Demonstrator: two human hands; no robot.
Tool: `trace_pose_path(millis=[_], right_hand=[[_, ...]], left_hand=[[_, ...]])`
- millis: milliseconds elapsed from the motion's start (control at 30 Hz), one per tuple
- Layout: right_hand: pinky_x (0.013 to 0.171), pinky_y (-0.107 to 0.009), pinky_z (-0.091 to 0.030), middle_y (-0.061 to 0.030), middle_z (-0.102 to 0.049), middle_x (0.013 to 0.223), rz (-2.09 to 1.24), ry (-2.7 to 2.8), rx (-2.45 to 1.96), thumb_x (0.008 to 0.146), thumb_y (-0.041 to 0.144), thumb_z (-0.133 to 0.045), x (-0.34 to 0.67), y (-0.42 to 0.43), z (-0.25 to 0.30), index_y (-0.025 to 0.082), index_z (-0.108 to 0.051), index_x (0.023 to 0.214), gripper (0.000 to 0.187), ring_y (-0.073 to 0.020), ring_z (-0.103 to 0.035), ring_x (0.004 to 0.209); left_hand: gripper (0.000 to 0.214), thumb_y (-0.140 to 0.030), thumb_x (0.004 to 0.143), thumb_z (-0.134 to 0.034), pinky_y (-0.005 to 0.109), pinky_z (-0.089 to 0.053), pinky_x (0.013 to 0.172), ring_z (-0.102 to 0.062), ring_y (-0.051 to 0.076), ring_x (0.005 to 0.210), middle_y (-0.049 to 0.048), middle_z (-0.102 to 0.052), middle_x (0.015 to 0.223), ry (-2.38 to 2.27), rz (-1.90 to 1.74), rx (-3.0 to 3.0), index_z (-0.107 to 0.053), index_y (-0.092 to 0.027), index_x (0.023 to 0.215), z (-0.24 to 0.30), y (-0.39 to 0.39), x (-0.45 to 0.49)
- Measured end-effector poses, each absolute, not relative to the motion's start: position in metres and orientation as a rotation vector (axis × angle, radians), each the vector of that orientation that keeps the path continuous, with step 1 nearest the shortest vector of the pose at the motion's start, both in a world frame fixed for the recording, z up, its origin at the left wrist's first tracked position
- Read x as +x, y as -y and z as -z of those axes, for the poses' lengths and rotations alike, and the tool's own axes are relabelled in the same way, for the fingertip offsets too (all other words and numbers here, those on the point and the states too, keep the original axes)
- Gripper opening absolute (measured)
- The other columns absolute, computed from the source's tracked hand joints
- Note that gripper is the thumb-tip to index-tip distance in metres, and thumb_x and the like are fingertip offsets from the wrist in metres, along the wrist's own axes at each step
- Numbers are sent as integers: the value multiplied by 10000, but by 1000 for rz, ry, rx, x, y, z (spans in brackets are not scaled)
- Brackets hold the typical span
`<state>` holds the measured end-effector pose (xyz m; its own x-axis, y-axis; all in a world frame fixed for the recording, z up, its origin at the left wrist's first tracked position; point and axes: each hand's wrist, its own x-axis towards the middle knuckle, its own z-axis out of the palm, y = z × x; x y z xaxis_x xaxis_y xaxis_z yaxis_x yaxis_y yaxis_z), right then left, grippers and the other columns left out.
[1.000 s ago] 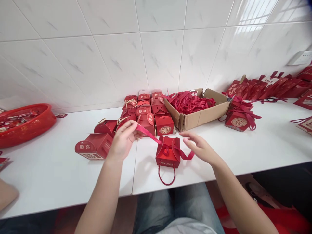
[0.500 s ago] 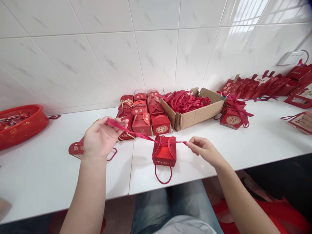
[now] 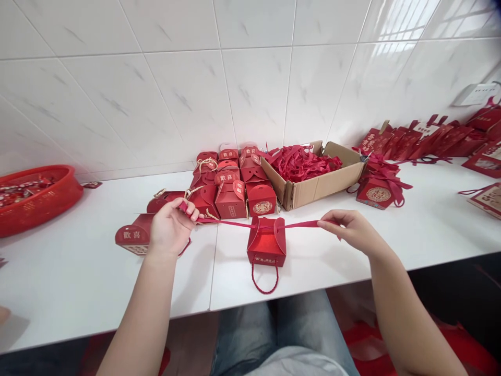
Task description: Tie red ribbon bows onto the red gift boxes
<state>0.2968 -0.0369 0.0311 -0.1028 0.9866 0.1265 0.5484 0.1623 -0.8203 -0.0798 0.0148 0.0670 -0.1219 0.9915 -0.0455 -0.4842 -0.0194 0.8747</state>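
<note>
A small red gift box with a cord handle stands on the white table in front of me. A red ribbon runs through its top flaps and stretches taut to both sides. My left hand is closed on the ribbon's left end, left of the box. My right hand pinches the right end, out to the right of the box. Both hands are level with the box's top.
Several finished red boxes stand behind, against the tiled wall. A cardboard box holds loose red ribbons. A red basket sits far left. More red boxes line the right, one ribboned box nearer. A box lies by my left hand.
My hands have drawn apart, the right one moving further right, and the ribbon has gone from slack loops to a straight taut line through the box's flaps.
</note>
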Motion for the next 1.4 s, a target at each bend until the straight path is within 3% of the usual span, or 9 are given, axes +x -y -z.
trace_pose_path(millis=[200,433,567,800,933,1033,1133,1233,1400], right_hand=[[693,-330,-482,-62,-640,824,-498,1946,-1261,850,366,-603,323,41,-45,231,-701,842,168,-195,-595,760],[627,-350,-418,-54,-548,712,25,1924,-1133,838,213,-622,329,44,-10,289,-760,677,225,-177,-487,671],[593,-320,-374,-32,-507,661,185,1889,-1117,818,159,-660,330,50,11,304,-771,694,222,-144,-390,608],[569,-268,-327,4,-457,650,366,1831,-1020,775,84,-703,329,45,32,306,-767,741,233,-110,-364,594],[781,-371,-420,-64,-549,972,340,1715,-1226,796,122,-627,315,47,52,298,-719,1033,309,-206,-522,895],[885,-469,-395,-125,-472,1175,93,1468,-1374,745,210,-636,300,68,64,234,-597,1227,484,-304,-461,1109],[694,-339,-426,-49,-520,837,-579,1112,-1268,786,288,-628,281,94,65,197,-646,1051,281,-188,-507,770],[491,-233,-317,9,-466,656,-1456,717,-1054,830,346,-615,255,105,58,145,-657,1015,276,-88,-384,523],[372,-158,-216,77,-365,570,-1948,121,-680,872,207,-559,226,74,45,116,-599,1009,170,-26,-254,391]], left_hand=[[105,-216,780,-575,284,-567,624,-643,149,635,9,-644,662,-1054,-1544,744,-574,-161,691,-67,-17,-87],[198,-336,706,-680,282,-520,616,-626,157,541,-11,-621,580,-1734,-1671,1158,-561,-182,667,-32,-11,-86],[210,-320,728,-594,313,-451,678,-583,184,572,0,-588,554,-2265,-1387,1596,-501,-209,576,-21,-11,-91],[206,-346,716,-539,328,-359,540,-586,290,678,60,-589,594,-2575,-622,1719,-456,-233,565,-32,-20,-92],[218,-402,735,-564,370,-448,650,-614,306,818,114,-649,894,-2521,-669,1806,-565,-211,838,-30,-12,-89],[400,-509,745,-580,373,-478,767,-609,259,870,132,-611,1055,-2383,-1097,1773,-565,-182,975,-25,13,-88],[453,-605,766,-528,300,-469,632,-586,200,692,78,-653,802,-1897,-1040,1494,-641,-173,843,-13,45,-83],[551,-631,811,-474,279,-444,547,-553,173,572,48,-640,672,-1439,-696,1357,-686,-159,999,6,68,-67],[488,-590,837,-487,317,-506,716,-648,279,986,90,-716,1004,-1508,-770,1465,-666,-259,1147,28,65,-39]])
